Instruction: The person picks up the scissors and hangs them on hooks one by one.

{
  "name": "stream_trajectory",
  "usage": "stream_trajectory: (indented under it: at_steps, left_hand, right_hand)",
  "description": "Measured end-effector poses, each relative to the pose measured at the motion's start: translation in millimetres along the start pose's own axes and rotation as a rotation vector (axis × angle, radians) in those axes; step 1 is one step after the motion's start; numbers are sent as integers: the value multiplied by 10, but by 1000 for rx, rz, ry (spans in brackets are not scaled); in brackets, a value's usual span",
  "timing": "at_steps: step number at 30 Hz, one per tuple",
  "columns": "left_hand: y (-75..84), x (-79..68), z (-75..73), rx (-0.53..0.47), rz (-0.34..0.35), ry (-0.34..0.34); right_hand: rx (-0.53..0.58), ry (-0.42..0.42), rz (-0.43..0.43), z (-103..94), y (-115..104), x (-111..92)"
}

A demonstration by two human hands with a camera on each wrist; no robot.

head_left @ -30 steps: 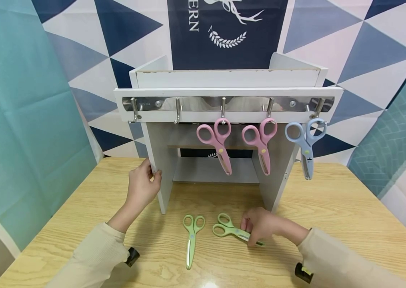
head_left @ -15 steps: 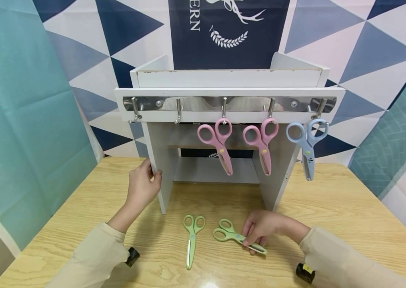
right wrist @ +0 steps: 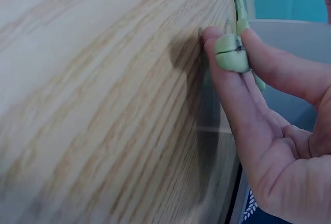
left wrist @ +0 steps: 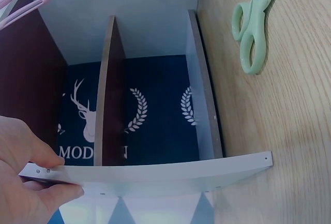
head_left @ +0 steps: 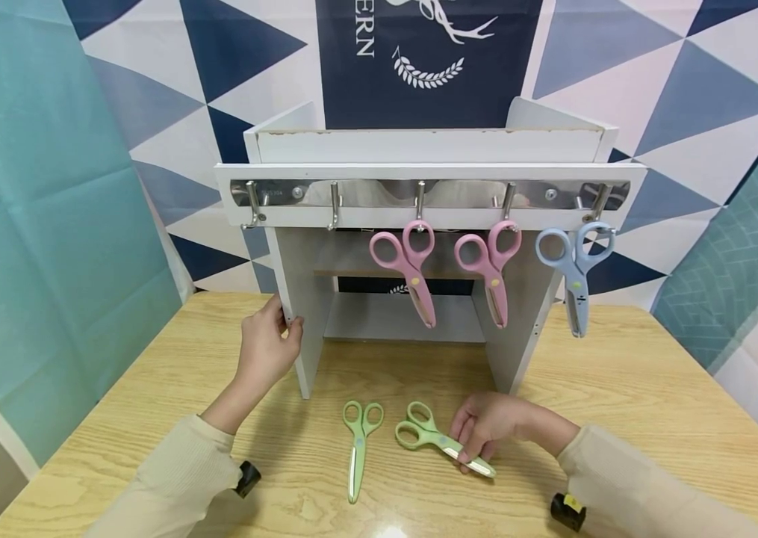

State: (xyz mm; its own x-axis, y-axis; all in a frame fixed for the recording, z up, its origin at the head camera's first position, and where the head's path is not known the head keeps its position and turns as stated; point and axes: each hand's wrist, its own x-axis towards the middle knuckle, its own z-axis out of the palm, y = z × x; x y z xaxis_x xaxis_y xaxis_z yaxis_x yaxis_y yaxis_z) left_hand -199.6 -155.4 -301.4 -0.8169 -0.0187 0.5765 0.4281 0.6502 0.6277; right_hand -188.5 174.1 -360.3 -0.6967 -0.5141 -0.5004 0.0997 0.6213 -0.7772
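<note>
My left hand pinches the front edge of the left side panel of a white shelf unit. In the left wrist view its thumb and fingers lie on either side of that panel. My right hand pinches closed green scissors by the blades, low over the table, ring handles pointing left. The right wrist view shows their rounded tip between thumb and fingers. Other green scissors lie on the table between the hands, handles toward the shelf.
A steel hook rail spans the shelf's front. Pink scissors, a second pink pair of scissors and light-blue scissors hang from its middle and right hooks. The wooden table extends around the unit; patterned cloth hangs behind.
My right hand has shifted its hold on the green scissors, and more of their blades now shows past the fingers. My left hand stays on the panel.
</note>
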Motion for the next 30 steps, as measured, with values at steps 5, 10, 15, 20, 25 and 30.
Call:
stream_trajectory:
  at_steps: [5, 10, 15, 20, 25, 30]
  left_hand:
    - [0, 5, -2, -4, 1, 0]
    - [-1, 1, 2, -7, -4, 0]
    - [-6, -1, 4, -5, -4, 2]
    - [-3, 4, 12, 2, 1, 0]
    - [-2, -7, 11, 17, 1, 3]
    - [-6, -6, 11, 22, 7, 8]
  right_hand:
    - [-4, 22, -39, 8, -47, -17]
    - [16, 35, -116, 30, -110, -55]
    - [2, 77, -204, 72, -197, -100]
    - [-28, 126, -263, 135, -296, -148]
    - [-153, 217, -329, 231, -426, -207]
    - [-209, 275, -401, 345, -563, -255]
